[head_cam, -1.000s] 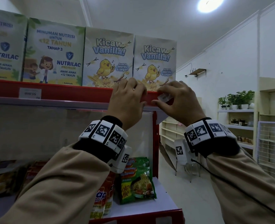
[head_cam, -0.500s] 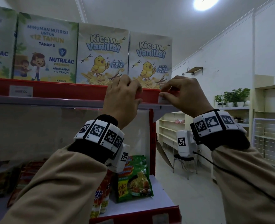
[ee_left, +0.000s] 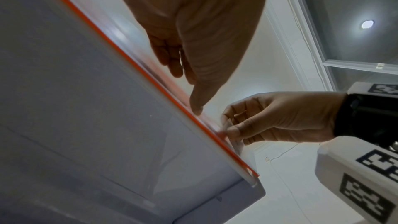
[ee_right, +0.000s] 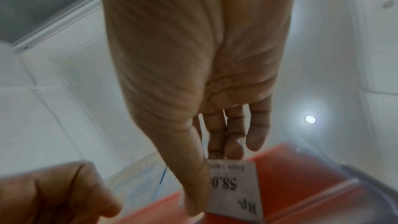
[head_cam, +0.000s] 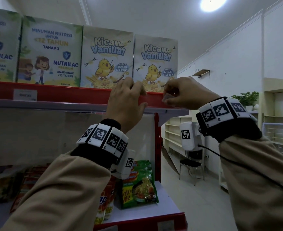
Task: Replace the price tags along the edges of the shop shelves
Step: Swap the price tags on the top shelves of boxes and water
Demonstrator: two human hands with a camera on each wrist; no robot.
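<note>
An older tag is sitting in the red shelf edge at the left; the left hand is curling over that strip, gripping it; the right hand is pinching the price tag against the strip's right end; a loosening pinch is risking a drop or crooked seating; cereal boxes are standing above, under a bright ceiling light.

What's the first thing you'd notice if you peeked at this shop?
Two boxes with a yellow chick stand on the top red shelf. Just below them, the left hand grips the shelf edge while the right hand pinches a small price tag reading "Rp. 58.0". Noodle packs sit on the shelf underneath.
</note>
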